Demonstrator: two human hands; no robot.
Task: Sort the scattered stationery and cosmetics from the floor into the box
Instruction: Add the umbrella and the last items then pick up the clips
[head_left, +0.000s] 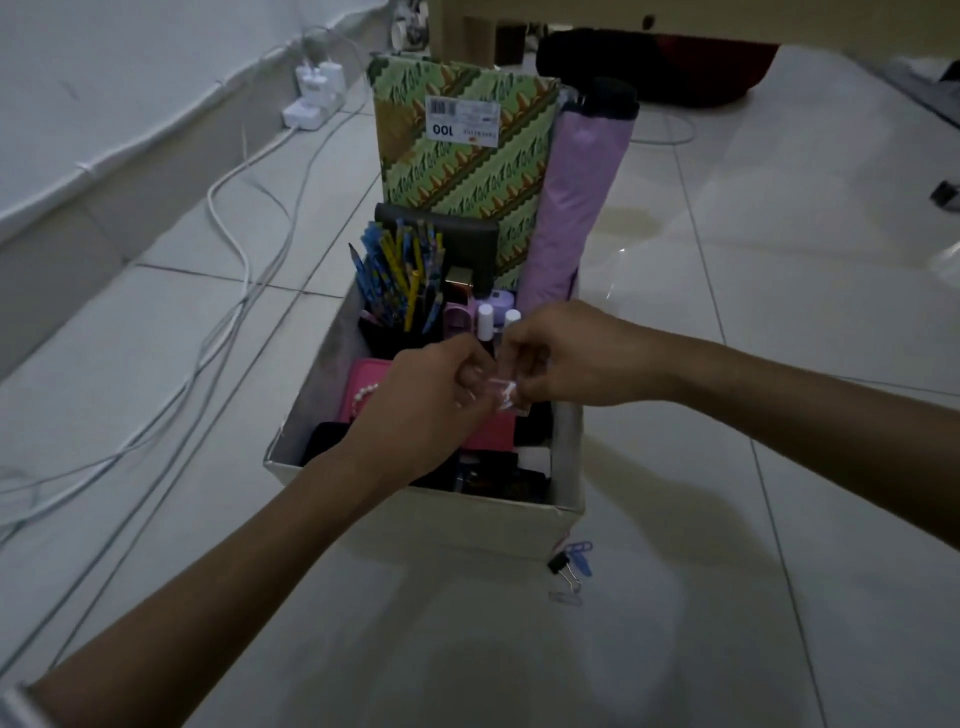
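Observation:
A white cardboard box (415, 519) stands on the tiled floor. In it are a green patterned book (467, 156), a folded lilac umbrella (576, 208), a cup of pencils (400, 280), small bottles (485, 317) and a pink case (363, 384). Over the box, my left hand (431, 405) and my right hand (561, 353) both pinch a small clear plastic packet (503, 392). On the floor by the box's near right corner lie a black binder clip (563, 566) and blue paper clips (581, 553).
White cables (234, 249) trail across the floor on the left, running to a power strip with chargers (314, 98) by the wall. A dark bag (649, 67) lies at the back under a table. Clear plastic (940, 265) lies far right.

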